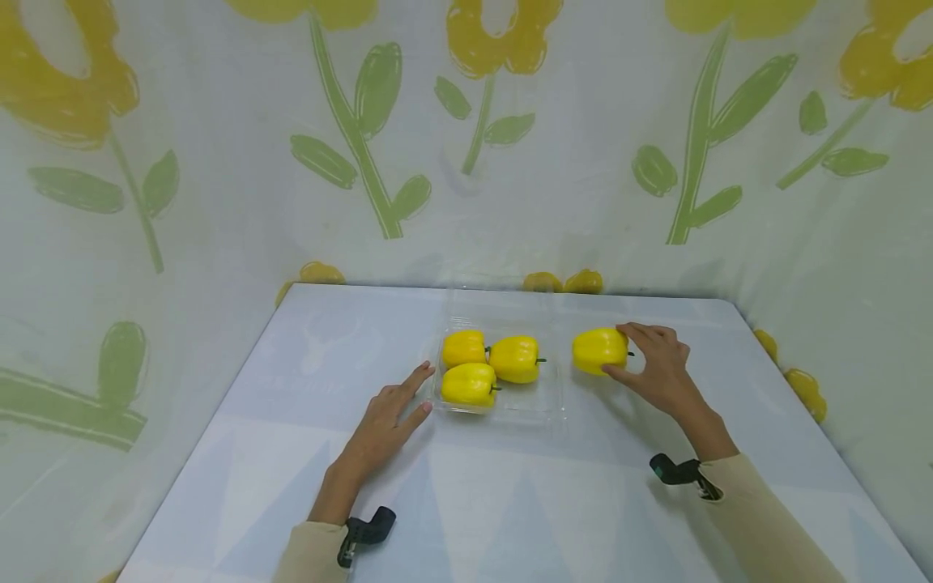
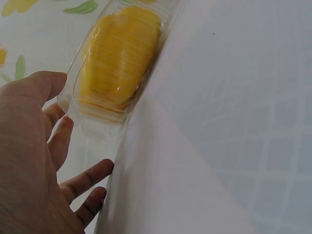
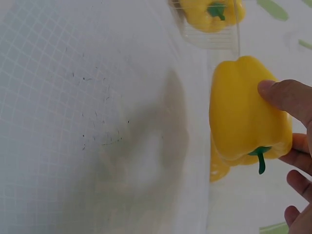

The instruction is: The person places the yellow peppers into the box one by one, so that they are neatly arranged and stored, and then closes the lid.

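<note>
Between thumb and fingers, my right hand (image 1: 659,368) pinches a yellow bell pepper (image 1: 599,351) with a green stem, to the right of a clear plastic container (image 1: 528,403). In the right wrist view this pepper (image 3: 248,112) is held up off the table, its stem end toward the camera. Three more yellow peppers (image 1: 468,385) sit inside the container, two at its left side and one beside them. My left hand (image 1: 386,413) has its fingers spread at the container's left edge. The left wrist view shows its thumb and fingertips right by the clear wall (image 2: 73,92).
The container's clear lid (image 1: 499,304) stands raised at its back. A white table (image 1: 328,470) with pale blue triangle patterns lies underneath. Behind and beside it hangs a white cloth (image 1: 568,162) printed with yellow flowers and green leaves. Each wrist wears a black camera (image 1: 368,526).
</note>
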Action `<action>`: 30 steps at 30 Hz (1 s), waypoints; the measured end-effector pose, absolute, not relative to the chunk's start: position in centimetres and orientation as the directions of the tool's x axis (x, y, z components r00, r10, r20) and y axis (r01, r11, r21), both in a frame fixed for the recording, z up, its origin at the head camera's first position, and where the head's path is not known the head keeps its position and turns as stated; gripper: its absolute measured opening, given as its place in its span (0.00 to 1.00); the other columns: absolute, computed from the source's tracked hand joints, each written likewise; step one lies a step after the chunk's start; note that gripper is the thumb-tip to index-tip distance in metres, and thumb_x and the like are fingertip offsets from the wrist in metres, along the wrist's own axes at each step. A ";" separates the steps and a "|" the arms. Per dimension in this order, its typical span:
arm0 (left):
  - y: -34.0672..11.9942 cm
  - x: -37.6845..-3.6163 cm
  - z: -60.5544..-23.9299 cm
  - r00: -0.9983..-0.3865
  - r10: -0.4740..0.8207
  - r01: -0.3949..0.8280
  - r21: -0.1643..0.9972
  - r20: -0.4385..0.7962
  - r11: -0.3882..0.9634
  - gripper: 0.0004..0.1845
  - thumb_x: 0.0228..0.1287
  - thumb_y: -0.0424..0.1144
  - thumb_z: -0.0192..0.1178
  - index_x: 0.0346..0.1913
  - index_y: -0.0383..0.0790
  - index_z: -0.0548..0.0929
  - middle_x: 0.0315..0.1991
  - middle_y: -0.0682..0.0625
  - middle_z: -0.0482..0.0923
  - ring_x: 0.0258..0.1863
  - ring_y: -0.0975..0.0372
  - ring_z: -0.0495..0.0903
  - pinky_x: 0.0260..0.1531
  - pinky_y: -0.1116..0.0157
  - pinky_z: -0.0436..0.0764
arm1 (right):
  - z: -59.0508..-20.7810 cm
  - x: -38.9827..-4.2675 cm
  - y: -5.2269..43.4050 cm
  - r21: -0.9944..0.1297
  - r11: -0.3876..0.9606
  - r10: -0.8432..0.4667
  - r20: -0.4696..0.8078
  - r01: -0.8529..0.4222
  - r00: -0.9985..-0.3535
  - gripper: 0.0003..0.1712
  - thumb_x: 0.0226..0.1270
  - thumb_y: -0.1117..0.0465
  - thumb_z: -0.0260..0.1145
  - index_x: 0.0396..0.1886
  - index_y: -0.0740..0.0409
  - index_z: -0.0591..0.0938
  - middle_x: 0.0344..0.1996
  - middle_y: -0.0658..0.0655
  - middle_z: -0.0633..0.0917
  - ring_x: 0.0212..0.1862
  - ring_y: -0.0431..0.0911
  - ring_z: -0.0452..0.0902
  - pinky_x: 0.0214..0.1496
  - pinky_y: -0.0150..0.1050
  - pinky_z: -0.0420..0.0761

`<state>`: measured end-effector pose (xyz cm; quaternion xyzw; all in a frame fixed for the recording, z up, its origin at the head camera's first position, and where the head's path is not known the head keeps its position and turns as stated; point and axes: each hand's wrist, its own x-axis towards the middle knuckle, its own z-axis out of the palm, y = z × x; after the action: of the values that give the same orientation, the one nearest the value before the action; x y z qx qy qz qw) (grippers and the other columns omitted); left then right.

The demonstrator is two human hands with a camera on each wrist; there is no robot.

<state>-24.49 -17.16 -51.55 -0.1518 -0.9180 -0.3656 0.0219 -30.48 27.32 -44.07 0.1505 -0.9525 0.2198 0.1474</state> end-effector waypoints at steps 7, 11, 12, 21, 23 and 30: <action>-17.1 -24.4 -51.6 -0.952 0.260 0.301 0.664 0.163 0.685 0.33 0.76 0.58 0.50 0.79 0.65 0.55 0.77 0.67 0.53 0.65 0.53 0.65 0.63 0.42 0.65 | -43.9 -30.0 27.4 -0.382 0.841 -0.227 0.397 -0.385 -0.889 0.40 0.55 0.52 0.80 0.64 0.62 0.75 0.63 0.68 0.74 0.62 0.65 0.59 0.53 0.67 0.54; -17.2 -24.4 -51.7 -0.950 0.264 0.307 0.663 0.167 0.683 0.33 0.76 0.61 0.48 0.79 0.66 0.55 0.77 0.68 0.53 0.66 0.52 0.65 0.63 0.41 0.64 | -43.4 -29.6 27.2 -0.388 0.828 -0.233 0.420 -0.406 -0.877 0.39 0.53 0.54 0.81 0.63 0.61 0.75 0.63 0.68 0.75 0.61 0.64 0.60 0.51 0.66 0.54; -17.2 -24.4 -51.7 -0.950 0.264 0.307 0.664 0.168 0.682 0.33 0.76 0.61 0.48 0.79 0.66 0.55 0.77 0.68 0.52 0.66 0.52 0.65 0.63 0.41 0.65 | -43.2 -29.5 27.0 -0.386 0.826 -0.237 0.423 -0.411 -0.874 0.39 0.53 0.54 0.81 0.63 0.61 0.76 0.63 0.68 0.75 0.61 0.64 0.60 0.51 0.66 0.54; -17.3 -24.5 -51.8 -0.944 0.274 0.326 0.656 0.185 0.681 0.33 0.76 0.62 0.46 0.79 0.68 0.53 0.77 0.68 0.52 0.65 0.53 0.66 0.63 0.43 0.65 | -42.1 -29.0 25.9 -0.381 0.823 -0.248 0.429 -0.422 -0.869 0.40 0.51 0.55 0.82 0.63 0.60 0.76 0.62 0.67 0.76 0.61 0.64 0.60 0.54 0.66 0.53; -17.3 -24.6 -51.8 -0.943 0.275 0.327 0.659 0.185 0.678 0.33 0.76 0.62 0.47 0.79 0.67 0.54 0.77 0.68 0.52 0.65 0.53 0.66 0.63 0.43 0.65 | -42.1 -28.9 25.8 -0.380 0.822 -0.250 0.429 -0.424 -0.868 0.40 0.51 0.55 0.82 0.63 0.60 0.76 0.62 0.67 0.76 0.61 0.64 0.60 0.54 0.66 0.54; -17.3 -24.6 -51.8 -0.940 0.281 0.335 0.669 0.193 0.663 0.32 0.76 0.58 0.49 0.79 0.64 0.56 0.77 0.69 0.51 0.66 0.52 0.65 0.65 0.42 0.61 | -42.1 -28.7 25.2 -0.366 0.829 -0.251 0.432 -0.423 -0.866 0.40 0.51 0.54 0.82 0.63 0.59 0.76 0.62 0.66 0.76 0.60 0.64 0.61 0.54 0.66 0.55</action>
<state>-24.57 -17.31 -51.76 -0.1690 -0.9112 -0.3738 0.0363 -28.71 25.19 -42.07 0.1798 -0.9380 0.2308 0.1860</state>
